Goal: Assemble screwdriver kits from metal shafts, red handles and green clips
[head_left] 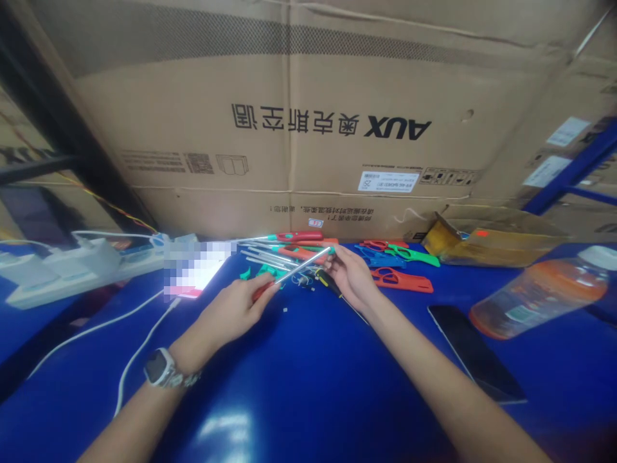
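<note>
My left hand (241, 307) is closed around the red handle of a long-necked lighter (304, 265), whose metal tube points up and right. The fingers of my right hand (354, 275) pinch the tube's far end, where a small green piece shows. A black-and-yellow screwdriver (328, 283) lies along the underside of my right hand; whether the palm grips it is hidden. Behind the hands is a pile of red-handled lighters (301, 237), metal tubes (265, 257) and small green parts (245, 274). Orange casing pieces (405, 281) and a green one (409, 254) lie to the right.
A lit phone (205, 273) on a cable and a white power strip (91, 273) are at left. To the right are a dark phone (475, 354), an orange-tinted plastic bottle (535, 299) and a brown packet (496, 241). A large cardboard box (308, 83) walls off the blue tabletop (308, 386).
</note>
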